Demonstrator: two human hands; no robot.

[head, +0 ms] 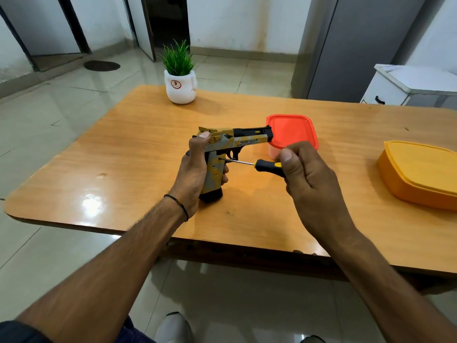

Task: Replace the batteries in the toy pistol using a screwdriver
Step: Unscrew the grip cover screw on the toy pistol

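Note:
A yellow-and-grey toy pistol [223,142] with a black muzzle stands upright over the wooden table [138,144], barrel pointing right. My left hand [195,169] grips its handle from behind, thumb up near the slide. My right hand [304,169] holds the black-and-yellow handle of a screwdriver [264,165]. The thin metal shaft runs left, and its tip touches the upper part of the pistol grip just below the trigger. The pistol's black base rests near the tabletop.
A container with a red lid [294,131] sits right behind the pistol's muzzle. An orange lidded box [420,174] lies at the table's right edge. A white pot with a green plant [180,82] stands at the far side. The table's near edge lies below my wrists.

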